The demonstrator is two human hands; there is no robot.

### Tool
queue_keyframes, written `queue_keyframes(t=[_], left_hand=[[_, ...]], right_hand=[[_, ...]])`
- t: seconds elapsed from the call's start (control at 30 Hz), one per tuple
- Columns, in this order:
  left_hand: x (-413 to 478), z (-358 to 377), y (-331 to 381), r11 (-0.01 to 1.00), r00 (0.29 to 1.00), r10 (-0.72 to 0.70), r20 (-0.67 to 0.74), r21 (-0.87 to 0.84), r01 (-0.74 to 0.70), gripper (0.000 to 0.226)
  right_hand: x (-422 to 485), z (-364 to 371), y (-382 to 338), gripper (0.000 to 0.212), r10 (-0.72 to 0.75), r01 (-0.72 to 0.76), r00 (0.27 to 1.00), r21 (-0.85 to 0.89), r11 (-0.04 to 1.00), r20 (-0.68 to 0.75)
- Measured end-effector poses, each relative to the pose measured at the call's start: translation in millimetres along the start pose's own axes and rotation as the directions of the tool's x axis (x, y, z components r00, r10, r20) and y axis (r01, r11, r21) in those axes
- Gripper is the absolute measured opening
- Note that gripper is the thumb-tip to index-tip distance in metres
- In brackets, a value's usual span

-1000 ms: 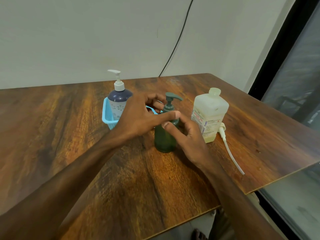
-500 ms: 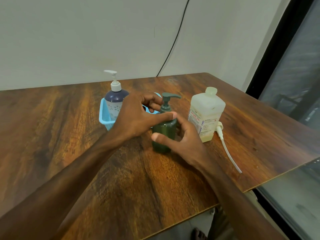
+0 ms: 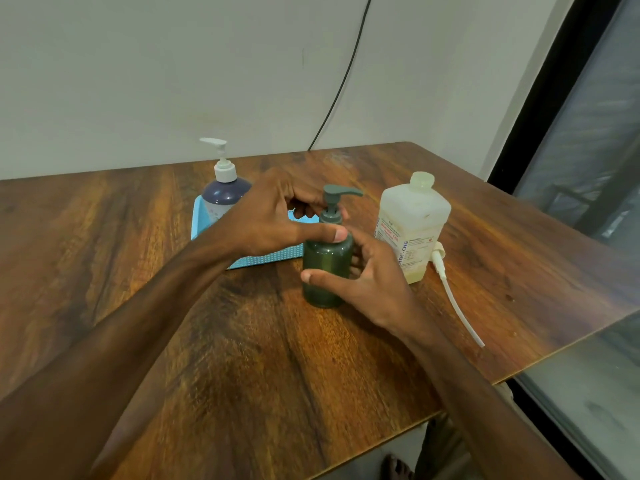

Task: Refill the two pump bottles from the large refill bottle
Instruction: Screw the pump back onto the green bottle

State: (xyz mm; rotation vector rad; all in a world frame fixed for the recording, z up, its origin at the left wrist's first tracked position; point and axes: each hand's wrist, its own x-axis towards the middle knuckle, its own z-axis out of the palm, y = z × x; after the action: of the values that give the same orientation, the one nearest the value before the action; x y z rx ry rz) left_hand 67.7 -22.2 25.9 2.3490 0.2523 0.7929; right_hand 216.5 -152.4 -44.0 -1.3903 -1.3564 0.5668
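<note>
My right hand [image 3: 374, 282] has changed most in the last second. Then only its fingertips met the shoulder of the green pump bottle [image 3: 327, 268]; now it wraps the body from the right, thumb laid across the front low down, fingers curled round behind. My left hand [image 3: 277, 216] has kept its place at the top, thumb pressed on the bottle's shoulder and fingers curled behind the pump collar, so both hands hold the one bottle. The bottle itself stands upright where it stood, mid-table, just in front of the basket. Round about, the wooden table [image 3: 207, 375] runs back to a pale wall [image 3: 173, 64], with a dark window [image 3: 595, 150] on the right and a black cable [image 3: 341, 88] hanging down the wall. The pale blue basket [image 3: 266, 259] lies behind my left wrist, which covers much of it. The refill bottle [image 3: 412, 223], open at the neck, stands just right of the green one, my right hand hiding part of its label. The dark blue pump bottle [image 3: 225, 194] stands in the basket's far left corner. A loose white pump with its dip tube [image 3: 457, 303] lies on the table beside the refill bottle.
</note>
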Motion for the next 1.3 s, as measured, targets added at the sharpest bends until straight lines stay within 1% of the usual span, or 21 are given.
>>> queue_keyframes(t=[0.13,0.23,0.33,0.4,0.47,0.53,0.67,0.73,0.77,0.87,0.93,1.0,1.07,1.2,1.3], left_hand=[[3,-6,0,1.000,0.998,-0.011,0.063,0.028,0.009,0.032],[2,-6,1,0.998,0.997,-0.040,0.060,0.055,0.037,0.035],[-3,-2,1,0.994,0.997,-0.072,-0.002,0.081,0.072,0.039],[-10,1,0,0.981,0.994,-0.084,-0.068,0.170,0.094,0.043],[-20,5,0,0.960,0.989,-0.085,-0.125,0.256,0.115,0.048],[-35,7,2,0.941,0.980,-0.115,-0.165,0.297,0.160,0.052],[-64,8,0,0.915,0.956,-0.197,-0.219,0.310,0.259,0.045],[-72,9,-6,0.872,0.938,-0.251,-0.239,0.364,0.326,0.039],[-74,10,-8,0.849,0.933,-0.263,-0.246,0.400,0.345,0.039],[-73,12,-14,0.794,0.933,-0.262,-0.245,0.496,0.353,0.046],[-71,12,-18,0.767,0.940,-0.250,-0.231,0.545,0.338,0.045],[-72,13,-19,0.759,0.944,-0.254,-0.210,0.563,0.329,0.043],[-74,12,-21,0.751,0.945,-0.252,-0.210,0.573,0.327,0.043],[-76,10,-27,0.737,0.950,-0.234,-0.208,0.599,0.313,0.040],[-76,12,-30,0.728,0.954,-0.222,-0.204,0.616,0.301,0.044]], right_hand=[[-1,0,-1,0.066,0.034,-0.034,0.999,0.032,0.999,0.021],[-1,-1,-1,0.068,0.049,-0.049,0.999,0.027,0.998,0.025],[-1,-1,-2,0.071,0.076,-0.076,0.996,0.009,0.997,0.037],[-2,0,-3,0.071,0.093,-0.092,0.995,-0.022,0.995,0.021],[-3,1,-6,0.071,0.088,-0.089,0.996,-0.083,0.993,-0.018],[-6,3,-12,0.067,0.076,-0.082,0.996,-0.163,0.983,-0.042],[-10,3,-31,0.064,0.081,-0.100,0.991,-0.190,0.977,-0.108],[-5,3,-44,0.069,0.032,-0.064,0.987,-0.202,0.977,-0.155],[-1,4,-52,0.071,-0.009,-0.029,0.983,-0.208,0.978,-0.181],[22,9,-76,0.064,-0.101,0.053,0.961,-0.188,0.981,-0.256],[44,15,-85,0.058,-0.120,0.053,0.944,-0.219,0.974,-0.306],[67,21,-86,0.061,-0.122,0.041,0.938,-0.246,0.969,-0.325],[86,27,-81,0.062,-0.095,0.014,0.943,-0.246,0.969,-0.319],[114,37,-57,0.052,-0.015,-0.052,0.952,-0.210,0.976,-0.305],[126,46,-32,0.055,0.044,-0.114,0.949,-0.211,0.971,-0.311]])
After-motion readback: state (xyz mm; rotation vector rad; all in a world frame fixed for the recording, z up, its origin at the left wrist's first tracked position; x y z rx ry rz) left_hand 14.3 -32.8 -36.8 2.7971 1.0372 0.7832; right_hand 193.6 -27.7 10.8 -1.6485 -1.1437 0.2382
